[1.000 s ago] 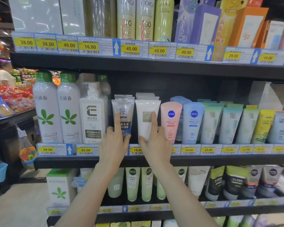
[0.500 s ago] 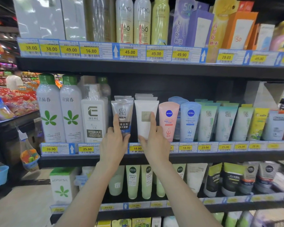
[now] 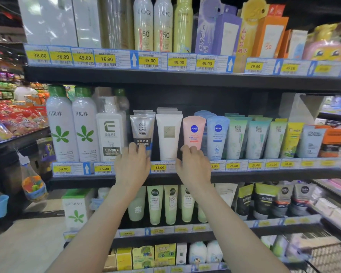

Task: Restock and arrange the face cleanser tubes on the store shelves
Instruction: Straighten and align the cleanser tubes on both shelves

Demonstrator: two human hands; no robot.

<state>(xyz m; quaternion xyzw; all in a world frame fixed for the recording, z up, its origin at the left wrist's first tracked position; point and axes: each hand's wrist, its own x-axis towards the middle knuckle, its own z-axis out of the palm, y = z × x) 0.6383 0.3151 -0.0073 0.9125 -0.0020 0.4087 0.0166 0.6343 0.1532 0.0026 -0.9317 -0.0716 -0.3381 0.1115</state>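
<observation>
Both hands reach up to the middle shelf [image 3: 264,175], a dark flat board fronted by a strip of glossy price tags. The left hand [image 3: 133,166] rests its loosely bent fingers against the lower end of the silver-grey MEN tube [image 3: 142,131], a smooth wedge standing cap-down. The right hand [image 3: 193,166] touches the base of the pink tube [image 3: 194,131] with bent fingertips; whether either hand truly grips, I cannot tell. Between them stands a matte white tube [image 3: 168,133], with a narrow dark gap on each side. Further soft plastic tubes stand packed close together to the right.
</observation>
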